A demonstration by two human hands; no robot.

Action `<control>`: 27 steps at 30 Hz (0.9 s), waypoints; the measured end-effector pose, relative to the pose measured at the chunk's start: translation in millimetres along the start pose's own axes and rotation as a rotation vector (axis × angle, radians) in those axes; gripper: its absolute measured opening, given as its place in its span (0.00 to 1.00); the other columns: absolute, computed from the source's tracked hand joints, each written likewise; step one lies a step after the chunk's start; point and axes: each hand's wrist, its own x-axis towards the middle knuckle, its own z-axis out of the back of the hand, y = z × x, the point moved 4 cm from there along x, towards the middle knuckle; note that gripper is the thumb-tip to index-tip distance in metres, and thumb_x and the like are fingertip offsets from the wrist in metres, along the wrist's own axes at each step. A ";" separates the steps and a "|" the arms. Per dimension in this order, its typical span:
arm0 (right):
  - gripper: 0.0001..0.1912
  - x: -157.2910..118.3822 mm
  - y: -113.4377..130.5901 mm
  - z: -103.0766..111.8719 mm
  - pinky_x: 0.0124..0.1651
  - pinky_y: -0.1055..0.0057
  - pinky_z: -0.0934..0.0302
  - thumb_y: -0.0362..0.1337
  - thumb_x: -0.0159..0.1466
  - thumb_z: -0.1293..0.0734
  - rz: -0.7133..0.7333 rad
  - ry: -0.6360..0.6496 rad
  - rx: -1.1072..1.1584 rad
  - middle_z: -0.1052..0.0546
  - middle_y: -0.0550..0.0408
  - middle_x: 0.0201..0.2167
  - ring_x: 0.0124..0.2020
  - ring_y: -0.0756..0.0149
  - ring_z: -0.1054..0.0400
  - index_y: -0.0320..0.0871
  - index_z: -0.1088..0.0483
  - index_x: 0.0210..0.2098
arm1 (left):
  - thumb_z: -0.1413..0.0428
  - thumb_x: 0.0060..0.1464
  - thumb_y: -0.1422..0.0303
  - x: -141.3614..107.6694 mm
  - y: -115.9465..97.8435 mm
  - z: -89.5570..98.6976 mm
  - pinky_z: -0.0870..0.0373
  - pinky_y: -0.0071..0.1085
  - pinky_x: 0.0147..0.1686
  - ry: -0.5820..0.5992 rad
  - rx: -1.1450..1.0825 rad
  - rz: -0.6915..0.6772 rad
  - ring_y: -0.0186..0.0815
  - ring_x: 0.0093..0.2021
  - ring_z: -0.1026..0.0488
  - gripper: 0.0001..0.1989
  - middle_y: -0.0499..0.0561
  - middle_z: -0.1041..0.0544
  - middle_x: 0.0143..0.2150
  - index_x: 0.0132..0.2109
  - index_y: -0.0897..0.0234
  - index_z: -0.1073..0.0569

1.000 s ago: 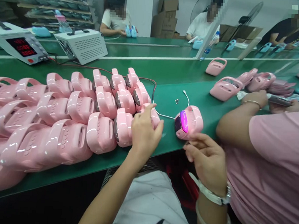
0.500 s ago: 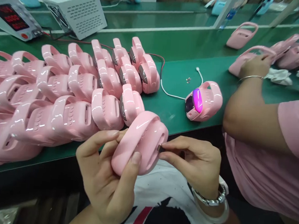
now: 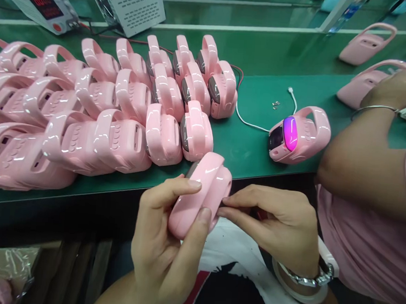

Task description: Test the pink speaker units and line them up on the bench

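The left hand (image 3: 164, 242) grips one pink speaker shell (image 3: 202, 193) off the bench, over the lap, thumb and fingers wrapped round it. The right hand (image 3: 281, 227) pinches at its 3 o'clock edge, holding something too small to tell. Dozens of shells (image 3: 97, 112) wait at 10 o'clock; one lit unit (image 3: 298, 135) sits at 2 o'clock.

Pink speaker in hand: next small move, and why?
Probably press the right hand's fingertips in at the pink speaker's side. The left hand grips it off the green table, and those fingertips already pinch at that edge.
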 end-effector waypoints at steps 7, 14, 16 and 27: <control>0.16 -8.4 -30.7 -8.6 0.30 0.73 0.38 0.43 0.50 0.22 -0.165 -0.110 0.286 0.30 0.57 0.29 0.28 0.70 0.37 0.45 0.29 0.33 | 0.41 0.51 0.76 -1.1 3.9 3.3 0.27 0.32 0.40 -0.048 -0.205 0.115 0.37 0.43 0.29 0.21 0.50 0.30 0.44 0.50 0.52 0.30; 0.34 -24.7 -45.5 -41.9 0.50 0.61 0.34 0.46 0.54 0.26 -0.436 -0.074 0.912 0.31 0.50 0.53 0.50 0.56 0.33 0.52 0.40 0.56 | 0.44 0.45 0.83 2.2 -7.0 -7.0 0.26 0.38 0.48 -0.105 -0.347 -0.004 0.37 0.38 0.28 0.23 0.46 0.26 0.37 0.48 0.56 0.30; 0.35 -24.6 -44.8 -46.6 0.51 0.59 0.34 0.45 0.52 0.26 -0.455 -0.064 1.050 0.30 0.50 0.52 0.50 0.55 0.32 0.52 0.41 0.56 | 0.44 0.46 0.83 1.2 -8.2 -10.2 0.28 0.37 0.52 -0.106 -0.342 -0.029 0.36 0.37 0.28 0.23 0.46 0.26 0.36 0.48 0.57 0.30; 0.34 -26.9 -50.2 -46.0 0.54 0.70 0.37 0.38 0.50 0.22 -0.487 -0.157 1.058 0.31 0.56 0.52 0.51 0.64 0.35 0.53 0.35 0.54 | 0.44 0.53 0.78 -6.2 10.3 -9.8 0.31 0.32 0.50 -0.080 -0.366 0.101 0.35 0.44 0.30 0.18 0.46 0.28 0.39 0.48 0.55 0.28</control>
